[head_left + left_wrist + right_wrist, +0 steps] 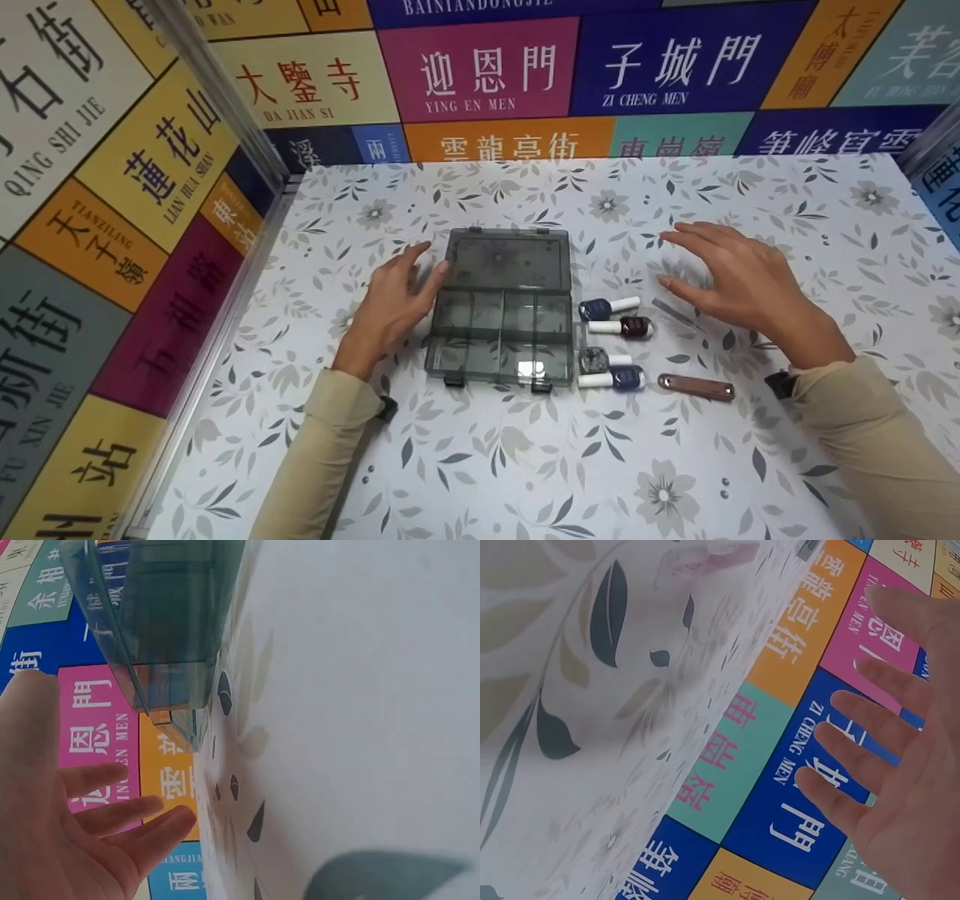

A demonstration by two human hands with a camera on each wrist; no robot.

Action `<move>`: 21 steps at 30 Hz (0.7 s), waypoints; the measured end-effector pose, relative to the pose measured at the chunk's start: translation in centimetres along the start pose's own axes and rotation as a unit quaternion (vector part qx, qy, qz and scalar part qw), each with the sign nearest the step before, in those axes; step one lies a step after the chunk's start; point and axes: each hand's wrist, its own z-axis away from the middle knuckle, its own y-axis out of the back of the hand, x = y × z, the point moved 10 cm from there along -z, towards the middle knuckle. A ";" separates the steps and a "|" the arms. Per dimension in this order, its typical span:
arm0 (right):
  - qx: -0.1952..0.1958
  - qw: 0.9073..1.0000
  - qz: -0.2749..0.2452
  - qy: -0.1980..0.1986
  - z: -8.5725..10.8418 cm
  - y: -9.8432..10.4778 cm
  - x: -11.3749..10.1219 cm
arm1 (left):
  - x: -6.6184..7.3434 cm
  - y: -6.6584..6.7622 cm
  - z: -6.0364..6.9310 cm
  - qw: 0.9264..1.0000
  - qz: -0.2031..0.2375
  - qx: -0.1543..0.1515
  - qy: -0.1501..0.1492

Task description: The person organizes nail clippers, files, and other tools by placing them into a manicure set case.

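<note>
An opened grey translucent divided box (500,307) lies on the patterned table, lid part toward the back. Beside its left edge the left hand (397,304) is spread, its thumb at the box's upper left side; whether it touches cannot be told. In the left wrist view the box (169,622) is above the relaxed left hand (90,832). Just right of the box lie several nail polish bottles, among them a blue one (596,309) and a dark red one (636,327). The right hand (739,281) hovers with extended fingers, holding nothing; the right wrist view also shows this hand (892,750) empty.
A brown-pink nail clipper (696,387) lies in front of the right hand, and a thin grey strip (677,313) is near its thumb. Behind the table (480,465) stands a wall of coloured signs (480,71), with another sign wall (142,180) along the left.
</note>
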 end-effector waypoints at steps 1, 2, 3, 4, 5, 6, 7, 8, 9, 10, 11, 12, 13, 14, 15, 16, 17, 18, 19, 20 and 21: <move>-0.001 1.000 0.000 0.000 0.0 -0.1 -0.1 | 0.0 -0.1 0.0 1.000 0.004 -0.004 0.001; -0.003 1.000 -0.001 0.001 -0.1 -0.2 -0.2 | 0.0 -0.2 0.1 1.000 0.007 -0.008 0.000; -0.004 1.000 -0.004 0.002 -0.1 -0.2 -0.4 | 0.0 -0.3 0.1 1.000 0.009 -0.013 -0.001; -0.007 1.000 -0.006 0.003 -0.1 -0.3 -0.5 | 0.0 -0.4 0.1 1.000 0.011 -0.019 -0.002; -0.009 1.000 -0.008 0.004 -0.1 -0.4 -0.6 | 0.1 -0.5 0.2 1.000 0.011 -0.024 -0.004; -0.011 1.000 -0.010 0.005 -0.1 -0.5 -0.8 | 0.2 -0.5 0.2 1.000 0.010 -0.028 -0.007; -0.012 1.000 -0.012 0.007 -0.2 -0.6 -0.9 | 0.3 -0.6 0.2 0.999 0.009 -0.032 -0.009; -0.013 1.000 -0.014 0.008 -0.2 -0.7 -1.0 | 0.4 -0.6 0.2 0.999 0.007 -0.035 -0.012; -0.014 1.000 -0.015 0.009 -0.2 -0.7 -1.2 | 0.6 -0.6 0.2 0.999 0.005 -0.038 -0.016; -0.014 1.000 -0.015 0.010 -0.2 -0.8 -1.3 | 0.8 -0.6 0.2 0.999 0.003 -0.041 -0.021; -0.014 1.000 -0.015 0.011 -0.2 -0.8 -1.5 | 0.9 -0.6 0.2 0.999 0.000 -0.045 -0.025; -0.015 1.000 -0.015 0.012 -0.3 -0.9 -1.6 | 1.1 -0.6 0.2 0.998 -0.001 -0.048 -0.030; -0.017 1.000 -0.014 0.011 -0.3 -1.0 -1.7 | 1.3 -0.6 0.2 0.998 -0.002 -0.051 -0.035; -0.019 1.000 -0.014 0.011 -0.3 -1.1 -1.8 | 1.5 -0.7 0.2 0.998 -0.004 -0.055 -0.040; -0.022 1.000 -0.012 0.010 -0.3 -1.2 -1.9 | 1.6 -0.7 0.2 0.997 -0.008 -0.059 -0.044; -0.025 1.000 -0.011 0.009 -0.4 -1.3 -2.0 | 1.8 -0.7 0.2 0.997 -0.011 -0.063 -0.049; -0.028 1.000 -0.009 0.009 -0.4 -1.4 -2.1 | 1.9 -0.8 0.2 0.996 -0.014 -0.067 -0.052; -0.031 0.999 -0.008 0.008 -0.5 -1.6 -2.2 | 2.0 -0.8 0.2 0.996 -0.016 -0.071 -0.055; -0.033 0.999 -0.008 0.008 -0.6 -1.7 -2.3 | 2.1 -0.8 0.1 0.995 -0.019 -0.076 -0.056; -0.036 0.999 -0.009 0.009 -0.6 -1.8 -2.4 | 2.2 -0.8 0.2 0.995 -0.021 -0.082 -0.056; -0.037 0.999 -0.010 0.010 -0.7 -1.9 -2.6 | 2.3 -0.9 0.1 0.994 -0.022 -0.088 -0.055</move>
